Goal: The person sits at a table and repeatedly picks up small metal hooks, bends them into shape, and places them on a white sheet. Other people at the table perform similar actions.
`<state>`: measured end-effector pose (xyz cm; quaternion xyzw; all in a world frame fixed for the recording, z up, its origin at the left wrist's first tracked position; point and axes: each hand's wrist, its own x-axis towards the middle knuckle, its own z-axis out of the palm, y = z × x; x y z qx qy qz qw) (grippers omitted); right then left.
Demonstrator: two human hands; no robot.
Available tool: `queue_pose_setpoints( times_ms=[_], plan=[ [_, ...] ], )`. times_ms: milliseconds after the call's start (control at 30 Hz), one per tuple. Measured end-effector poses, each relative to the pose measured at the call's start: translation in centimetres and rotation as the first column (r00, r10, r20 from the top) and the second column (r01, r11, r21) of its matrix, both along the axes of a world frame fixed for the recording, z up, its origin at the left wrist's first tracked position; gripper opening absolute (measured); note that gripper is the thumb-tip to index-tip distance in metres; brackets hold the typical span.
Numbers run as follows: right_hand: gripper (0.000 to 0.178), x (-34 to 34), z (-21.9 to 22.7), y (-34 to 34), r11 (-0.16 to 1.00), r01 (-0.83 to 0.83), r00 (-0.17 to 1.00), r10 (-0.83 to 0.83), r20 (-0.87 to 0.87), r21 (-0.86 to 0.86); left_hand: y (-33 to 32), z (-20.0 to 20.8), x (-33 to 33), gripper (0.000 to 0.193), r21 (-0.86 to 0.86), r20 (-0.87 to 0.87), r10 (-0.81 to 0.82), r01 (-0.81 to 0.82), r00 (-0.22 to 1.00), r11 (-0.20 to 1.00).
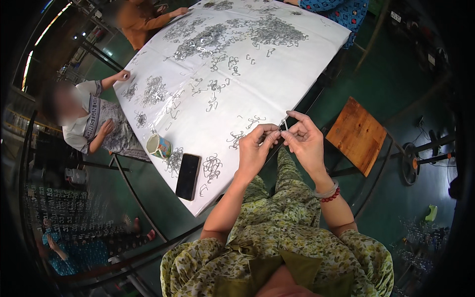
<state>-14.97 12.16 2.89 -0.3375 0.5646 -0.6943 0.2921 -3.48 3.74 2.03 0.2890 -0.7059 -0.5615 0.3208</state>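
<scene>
- Grey metal piece (285, 124): between the fingertips of 2 hands, beside the white table's (264, 91) right edge.
- Left hand (256, 144): thumb and index pinched on it.
- Right hand (307, 138): pinching it, 1 finger extended.
- Patterned cup (164, 148): left on the table; contents cannot be told.
- Long axis: roughly near-far; end direction too small to tell.

A black, flat rectangular phone (188, 176) lies near the near corner of the white-covered tabletop (299, 69). By the left edge stands a round tub with a coloured printed side (164, 148); a person in grey patterned clothing (113, 123) is beyond that edge. Off the right edge is a brown square wooden seat (357, 136), and, farther out, a dark round object (409, 166), possibly a fan.
</scene>
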Motion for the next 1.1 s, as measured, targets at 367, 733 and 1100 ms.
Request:
queue_pose_setpoints(
  times_ms=[367,733,1100],
  plan=[
    [0.022,-1.8,-0.7,1.0,0.996,-0.084,0.991,0.087,-0.106,0.039,-1.0,0.2,0.5,0.015,-0.517,-0.022,-0.029,0.013,0.999,0.856],
    [0.012,-3.3,0.1,1.3,0.981,-0.173,0.984,0.168,-0.057,-0.083,-1.2,1.4,2.8,0.021,-0.619,0.046,-0.051,0.069,0.998,0.783],
    [0.009,-2.2,0.7,1.3,0.982,-0.178,0.98,0.171,-0.099,-0.067,-1.5,1.3,3.9,0.017,-0.55,-0.014,-0.122,0.094,0.992,0.83]
  ],
)
